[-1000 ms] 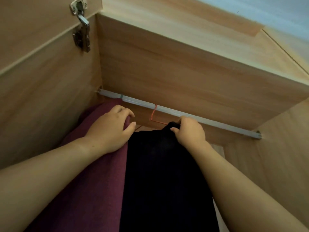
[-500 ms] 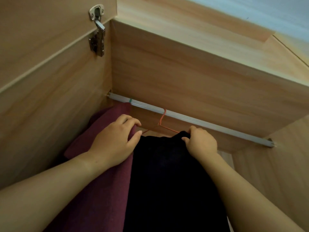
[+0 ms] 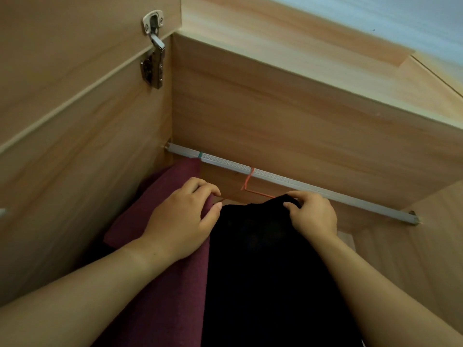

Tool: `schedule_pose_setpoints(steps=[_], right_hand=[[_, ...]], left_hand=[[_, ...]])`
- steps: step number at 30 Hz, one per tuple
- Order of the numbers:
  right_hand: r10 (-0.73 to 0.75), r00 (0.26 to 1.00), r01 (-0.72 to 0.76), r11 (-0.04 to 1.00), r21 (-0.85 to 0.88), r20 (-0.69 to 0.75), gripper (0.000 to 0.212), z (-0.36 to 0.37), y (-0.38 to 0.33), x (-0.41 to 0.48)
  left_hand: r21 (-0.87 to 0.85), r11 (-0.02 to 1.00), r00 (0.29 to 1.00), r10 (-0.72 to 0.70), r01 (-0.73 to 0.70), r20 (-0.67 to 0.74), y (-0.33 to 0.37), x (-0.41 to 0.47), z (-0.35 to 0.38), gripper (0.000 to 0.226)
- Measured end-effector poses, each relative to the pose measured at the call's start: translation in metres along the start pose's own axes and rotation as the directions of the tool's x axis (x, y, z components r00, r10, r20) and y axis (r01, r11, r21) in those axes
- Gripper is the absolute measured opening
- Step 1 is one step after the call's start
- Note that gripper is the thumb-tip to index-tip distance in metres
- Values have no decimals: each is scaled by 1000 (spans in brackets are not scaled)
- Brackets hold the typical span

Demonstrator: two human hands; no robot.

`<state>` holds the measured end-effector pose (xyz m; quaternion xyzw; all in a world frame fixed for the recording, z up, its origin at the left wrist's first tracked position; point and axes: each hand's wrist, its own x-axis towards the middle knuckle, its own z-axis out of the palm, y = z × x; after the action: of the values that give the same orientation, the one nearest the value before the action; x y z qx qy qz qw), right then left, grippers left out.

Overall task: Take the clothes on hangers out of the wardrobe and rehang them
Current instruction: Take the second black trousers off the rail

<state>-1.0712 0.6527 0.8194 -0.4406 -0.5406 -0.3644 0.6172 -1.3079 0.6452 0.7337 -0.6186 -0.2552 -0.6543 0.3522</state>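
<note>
A black garment (image 3: 263,271) hangs from an orange wire hanger (image 3: 249,182) hooked over the silver rail (image 3: 313,189) inside the wardrobe. To its left a maroon garment (image 3: 160,291) hangs from a green hook (image 3: 200,155) on the same rail. My left hand (image 3: 183,219) rests on the maroon garment's top edge, fingers curled over the cloth. My right hand (image 3: 310,212) pinches the black garment's top right shoulder just under the rail.
Wooden wardrobe walls close in on the left (image 3: 75,159) and right (image 3: 426,246), with the top panel (image 3: 300,108) above the rail. A metal door hinge (image 3: 153,61) sits at upper left. The rail's right stretch carries no hangers.
The view has shifted so the wardrobe sits lower and further right in frame. Both hands keep their holds on the two garments, which still hang on the rail.
</note>
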Motion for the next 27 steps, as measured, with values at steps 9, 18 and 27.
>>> schedule_pose_setpoints(steps=[9,18,27], right_hand=[[41,992,-46,998,-47,-119,27,-17,-19,33],[123,985,-134,987,-84,-125,26,-47,44,11],[94,983,-106,992,-71,-161,25,-51,44,7]], left_hand=[[-10,1000,1000,0,0,0,-1,0,4,26],[-9,1000,1000,-20,20,15,1,-3,1,28],[42,999,997,-17,14,80,19,-19,2,51]])
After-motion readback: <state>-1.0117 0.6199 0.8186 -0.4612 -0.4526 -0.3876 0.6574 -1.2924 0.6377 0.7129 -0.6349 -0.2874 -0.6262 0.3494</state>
